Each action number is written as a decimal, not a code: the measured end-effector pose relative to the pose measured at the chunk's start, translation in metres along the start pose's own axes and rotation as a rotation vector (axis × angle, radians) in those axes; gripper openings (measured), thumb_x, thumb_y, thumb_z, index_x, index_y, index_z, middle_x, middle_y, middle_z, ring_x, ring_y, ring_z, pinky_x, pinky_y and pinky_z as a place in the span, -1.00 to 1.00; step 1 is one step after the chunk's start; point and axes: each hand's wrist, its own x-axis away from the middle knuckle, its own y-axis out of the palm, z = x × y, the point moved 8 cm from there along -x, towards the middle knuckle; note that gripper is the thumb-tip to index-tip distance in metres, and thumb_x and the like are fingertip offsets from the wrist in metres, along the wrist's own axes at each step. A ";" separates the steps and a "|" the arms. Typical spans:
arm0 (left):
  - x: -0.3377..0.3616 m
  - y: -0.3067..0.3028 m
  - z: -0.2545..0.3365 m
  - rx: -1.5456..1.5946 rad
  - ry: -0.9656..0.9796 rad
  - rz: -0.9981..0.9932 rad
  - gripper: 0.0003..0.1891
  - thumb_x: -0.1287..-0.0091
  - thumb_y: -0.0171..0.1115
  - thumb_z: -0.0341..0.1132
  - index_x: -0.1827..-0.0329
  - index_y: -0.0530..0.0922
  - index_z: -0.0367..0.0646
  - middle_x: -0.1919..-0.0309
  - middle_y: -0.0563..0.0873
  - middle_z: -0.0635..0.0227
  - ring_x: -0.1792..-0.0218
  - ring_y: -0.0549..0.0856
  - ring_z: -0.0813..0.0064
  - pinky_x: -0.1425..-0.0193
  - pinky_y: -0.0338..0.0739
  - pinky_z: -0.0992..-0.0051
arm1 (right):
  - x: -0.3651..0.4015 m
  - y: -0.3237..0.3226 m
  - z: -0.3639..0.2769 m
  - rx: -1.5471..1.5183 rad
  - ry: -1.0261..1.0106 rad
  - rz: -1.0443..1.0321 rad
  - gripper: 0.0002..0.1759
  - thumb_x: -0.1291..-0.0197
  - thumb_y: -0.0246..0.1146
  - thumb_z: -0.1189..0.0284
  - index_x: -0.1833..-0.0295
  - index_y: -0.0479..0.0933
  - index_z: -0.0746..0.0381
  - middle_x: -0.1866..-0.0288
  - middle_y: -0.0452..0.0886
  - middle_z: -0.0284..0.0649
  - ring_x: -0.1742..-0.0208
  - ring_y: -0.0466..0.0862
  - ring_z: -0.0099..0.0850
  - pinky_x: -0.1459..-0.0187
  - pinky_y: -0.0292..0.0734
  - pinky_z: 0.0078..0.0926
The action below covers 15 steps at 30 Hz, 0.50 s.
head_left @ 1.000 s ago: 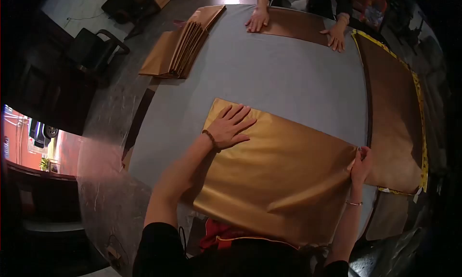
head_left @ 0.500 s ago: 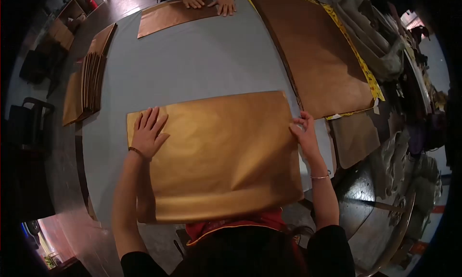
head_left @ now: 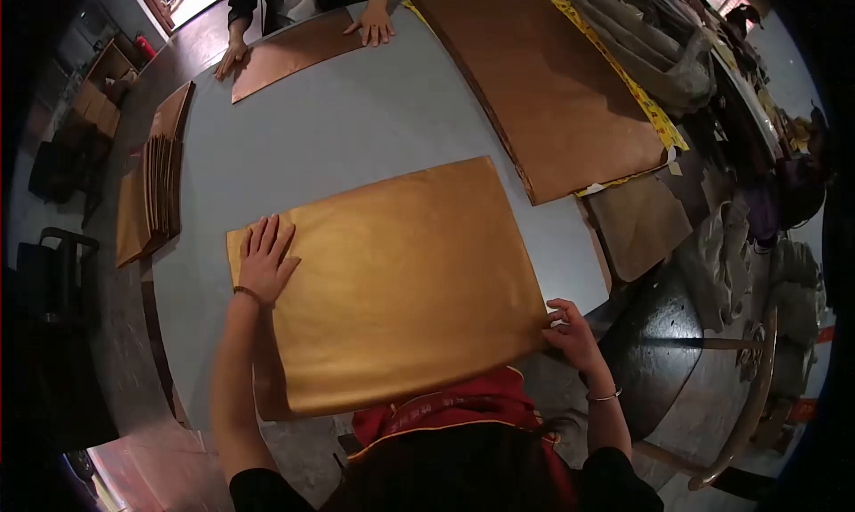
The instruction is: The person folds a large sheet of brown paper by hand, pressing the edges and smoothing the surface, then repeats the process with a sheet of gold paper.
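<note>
A large golden-brown sheet, perhaps paper or thin leather, lies on the grey-covered table in front of me, its near edge hanging over the table's front. My left hand rests flat on the sheet's far left part with fingers spread. At the sheet's lower right edge, my right hand has its fingers curled and seems to pinch the border between thumb and fingers. The thumb's contact is partly hidden.
Across the grey table, a co-worker's hands touch a folded copper-brown sheet. Folded brown pieces are stacked at left. A brown sheet stack with yellow edging lies at right. A metal stool stands nearby.
My right hand has slid down the sheet's right edge toward me, and the diagonal crease there has smoothed out. My left hand stays flat. The co-worker's hands have moved apart.
</note>
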 end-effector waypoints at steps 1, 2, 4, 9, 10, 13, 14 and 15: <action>0.000 -0.002 0.001 -0.006 0.006 0.005 -0.40 -0.34 0.07 -0.01 -0.43 0.29 0.08 -0.48 0.17 0.17 -0.51 0.07 0.16 -0.53 -0.12 0.12 | 0.001 0.000 -0.001 -0.006 -0.006 0.005 -0.44 -0.19 0.25 0.63 -0.30 0.26 0.22 0.00 0.50 -0.28 0.18 0.62 -0.57 0.23 0.56 -0.60; 0.000 -0.002 0.001 -0.006 -0.005 -0.011 -0.40 -0.34 0.07 0.00 -0.44 0.28 0.08 -0.49 0.16 0.17 -0.51 0.06 0.16 -0.54 -0.12 0.12 | 0.000 -0.001 -0.001 0.032 0.020 -0.005 -0.43 -0.16 0.27 0.62 -0.28 0.29 0.23 0.02 0.50 -0.27 0.22 0.61 -0.58 0.26 0.55 -0.61; 0.000 0.006 -0.003 0.047 -0.023 -0.046 -0.40 -0.35 0.05 0.01 -0.45 0.26 0.08 -0.50 0.14 0.16 -0.52 0.05 0.16 -0.54 -0.13 0.11 | 0.002 -0.002 -0.010 0.070 0.041 -0.014 -0.43 -0.12 0.29 0.62 -0.27 0.31 0.23 0.03 0.50 -0.27 0.25 0.61 -0.59 0.29 0.53 -0.62; 0.000 0.005 -0.002 0.002 -0.045 -0.074 -0.40 -0.37 0.01 0.04 -0.45 0.25 0.09 -0.50 0.12 0.18 -0.52 0.04 0.18 -0.54 -0.15 0.08 | -0.035 0.004 -0.087 0.735 -0.411 0.202 -0.42 -0.06 0.35 0.40 -0.23 0.38 0.25 -0.05 0.48 -0.08 -0.05 0.56 -0.19 -0.01 0.50 -0.32; 0.000 0.007 -0.003 0.003 -0.039 -0.074 -0.40 -0.37 0.00 0.04 -0.45 0.25 0.09 -0.50 0.12 0.18 -0.52 0.04 0.18 -0.54 -0.16 0.08 | -0.056 0.022 -0.106 0.738 -0.446 0.174 -0.43 -0.08 0.33 0.37 -0.22 0.38 0.26 -0.10 0.46 -0.06 -0.15 0.49 -0.14 -0.10 0.44 -0.25; 0.001 0.006 -0.004 -0.002 -0.033 -0.067 -0.40 -0.36 0.00 0.05 -0.45 0.26 0.09 -0.50 0.14 0.19 -0.52 0.03 0.18 -0.54 -0.17 0.09 | -0.116 0.123 -0.160 0.864 -0.869 0.162 -0.41 -0.19 0.25 0.28 -0.28 0.33 0.31 -0.28 0.39 -0.04 -0.36 0.32 -0.11 -0.33 0.23 -0.14; 0.001 0.002 -0.001 0.004 -0.033 -0.056 -0.40 -0.36 0.00 0.04 -0.44 0.26 0.08 -0.50 0.14 0.19 -0.52 0.04 0.18 -0.53 -0.17 0.09 | -0.136 0.165 -0.169 0.935 -0.929 0.137 -0.38 -0.23 0.20 0.20 -0.31 0.30 0.32 -0.35 0.34 -0.04 -0.42 0.26 -0.12 -0.39 0.13 -0.13; 0.000 0.003 -0.002 -0.024 -0.025 -0.052 -0.41 -0.35 0.01 0.03 -0.42 0.28 0.07 -0.49 0.16 0.17 -0.51 0.06 0.15 -0.53 -0.15 0.08 | -0.148 0.203 -0.177 1.007 -0.987 0.111 -0.35 -0.28 0.14 0.13 -0.34 0.28 0.32 -0.42 0.28 -0.05 -0.47 0.19 -0.13 -0.45 0.03 -0.11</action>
